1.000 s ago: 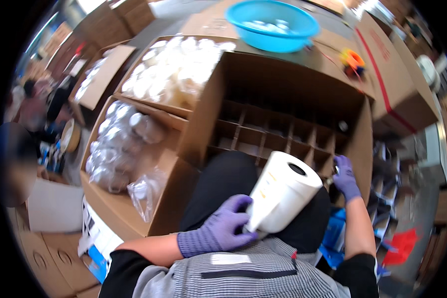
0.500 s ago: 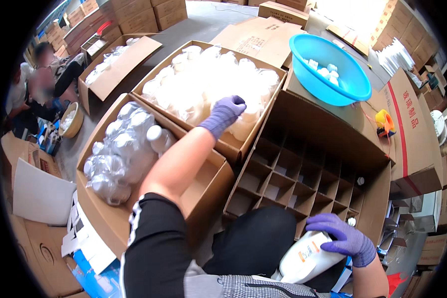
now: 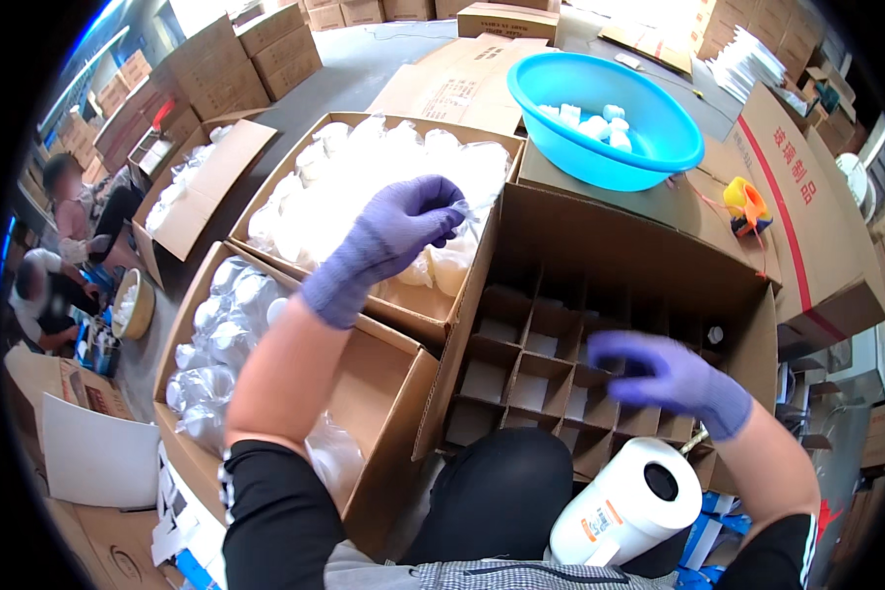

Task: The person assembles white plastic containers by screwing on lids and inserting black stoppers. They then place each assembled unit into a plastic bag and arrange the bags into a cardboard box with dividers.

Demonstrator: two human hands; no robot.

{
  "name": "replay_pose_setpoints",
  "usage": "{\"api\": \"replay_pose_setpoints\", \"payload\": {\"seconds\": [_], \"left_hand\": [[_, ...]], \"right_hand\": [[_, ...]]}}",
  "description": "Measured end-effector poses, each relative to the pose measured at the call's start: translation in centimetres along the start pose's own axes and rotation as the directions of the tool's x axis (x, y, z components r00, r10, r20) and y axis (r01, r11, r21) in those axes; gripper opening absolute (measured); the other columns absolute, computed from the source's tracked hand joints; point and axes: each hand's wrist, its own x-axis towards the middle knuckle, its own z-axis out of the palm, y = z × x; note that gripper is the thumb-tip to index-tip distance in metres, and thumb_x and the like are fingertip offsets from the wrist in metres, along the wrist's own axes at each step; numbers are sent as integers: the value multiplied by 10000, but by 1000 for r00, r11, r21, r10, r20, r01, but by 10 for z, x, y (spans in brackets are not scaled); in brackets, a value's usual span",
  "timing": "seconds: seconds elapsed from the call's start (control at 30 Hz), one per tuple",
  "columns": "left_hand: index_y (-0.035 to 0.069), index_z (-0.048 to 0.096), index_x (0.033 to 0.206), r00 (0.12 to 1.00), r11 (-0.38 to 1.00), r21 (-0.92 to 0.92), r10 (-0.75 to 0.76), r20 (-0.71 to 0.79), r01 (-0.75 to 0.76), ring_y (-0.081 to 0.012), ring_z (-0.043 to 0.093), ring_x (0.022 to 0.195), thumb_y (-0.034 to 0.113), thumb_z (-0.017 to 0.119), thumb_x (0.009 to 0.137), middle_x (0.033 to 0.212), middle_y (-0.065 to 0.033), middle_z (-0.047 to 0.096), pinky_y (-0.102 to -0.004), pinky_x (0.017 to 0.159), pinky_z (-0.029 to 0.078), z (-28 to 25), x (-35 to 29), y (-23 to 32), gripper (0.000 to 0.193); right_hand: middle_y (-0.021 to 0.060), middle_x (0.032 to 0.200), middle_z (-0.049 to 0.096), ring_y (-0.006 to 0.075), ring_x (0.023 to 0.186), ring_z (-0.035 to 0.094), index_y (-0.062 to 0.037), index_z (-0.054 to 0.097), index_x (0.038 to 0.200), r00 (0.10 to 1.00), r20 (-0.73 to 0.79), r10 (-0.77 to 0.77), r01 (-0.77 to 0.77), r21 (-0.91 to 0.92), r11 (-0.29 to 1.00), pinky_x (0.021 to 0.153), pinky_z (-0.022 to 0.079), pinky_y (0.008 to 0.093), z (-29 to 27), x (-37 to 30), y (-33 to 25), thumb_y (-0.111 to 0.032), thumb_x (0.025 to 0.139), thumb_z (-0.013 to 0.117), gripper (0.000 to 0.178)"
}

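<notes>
My left hand, in a purple glove, is closed with fingertips pinching a piece of clear plastic bag. It is above the far carton, which is full of bright, plastic-wrapped white items. My right hand, gloved alike and slightly blurred, hovers over the divided carton with fingers apart and nothing in them. Below it, a white bottle with an orange-marked label leans on my lap. Its round end, with a dark recess, faces up.
A blue basin holding small white pieces stands behind the divided carton. Beside it is an orange-yellow tape dispenser. Another open carton at the left contains bagged white bottles. Two people sit at the far left near a tan basin.
My right hand has let go of the bottle and moved up and left over the dividers. The bottle's round end has turned up. The left hand has shifted left, pinching clear plastic.
</notes>
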Motion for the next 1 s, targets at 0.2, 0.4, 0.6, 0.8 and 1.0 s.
{"api": "replay_pose_setpoints", "payload": {"seconds": [0.2,0.4,0.6,0.8,1.0], "left_hand": [[-73,610,1158,964,916,-312,267,2,-253,-211,698,883,121,618,974,1040,-122,654,-320,782,585,49,-29,178,267],[-61,467,1381,650,656,-20,751,116,-755,-332,576,1254,114,486,1044,1431,-190,444,-476,1071,494,80,36,149,381],[94,250,1567,856,412,882,517,-20,-228,-437,367,1402,469,876,655,1558,-214,328,-595,1161,257,145,-59,108,1168],[78,731,971,931,366,911,226,-286,191,-326,636,1051,245,726,785,989,-141,706,-546,1013,414,95,-66,18,250],[56,735,959,915,820,570,267,-303,-51,-296,679,943,150,685,800,915,-157,714,-428,885,507,168,-50,36,191]], "right_hand": [[247,1540,318,419,1402,360,15,298,1522,559,-411,-720,338,-681,650,1164,317,476,44,60,-22,-565,600,900,1245],[46,955,659,111,889,599,-4,648,1051,520,-808,-277,570,87,817,828,485,252,40,53,-33,-37,917,645,138],[10,920,636,84,883,573,-18,655,993,473,-868,-149,678,250,692,833,471,240,26,7,-7,-42,928,632,73],[181,1413,443,216,1189,550,-22,297,1519,770,-638,-24,393,444,805,1027,437,322,57,-20,21,-295,877,783,850],[291,1610,168,374,1453,312,-40,57,1594,845,-529,79,228,490,842,1135,350,438,68,-16,29,-465,746,874,1251]]}}
